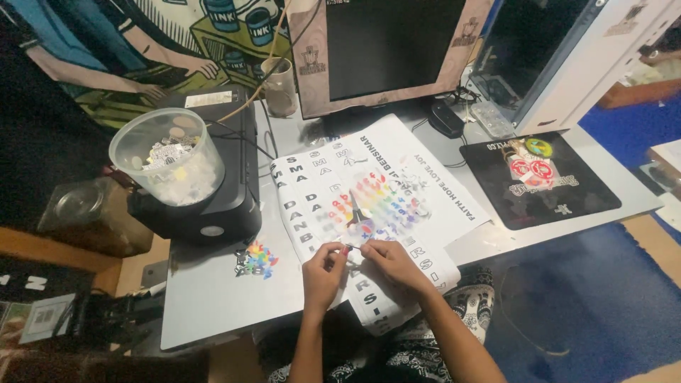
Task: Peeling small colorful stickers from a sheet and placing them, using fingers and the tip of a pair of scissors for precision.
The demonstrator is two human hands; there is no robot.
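Pinching a tiny red piece [346,248] between both sets of fingertips, the left hand [323,273] and the right hand [386,262] meet at six o'clock on the desk [213,298], just over the near edge of a white printed sheet [440,191]. Both hands are closed on that piece; working this well probably means keeping it low over the sheet and the fingertips steady. Rainbow-coloured small shapes [379,202] lie spread on the sheet at twelve o'clock from the hands, and a smaller colourful cluster [257,259] sits at nine o'clock. Further toward ten o'clock, a clear tub [169,164] stands on a black box [227,191]. A black square mat [539,179] with round stickers lies at two o'clock.
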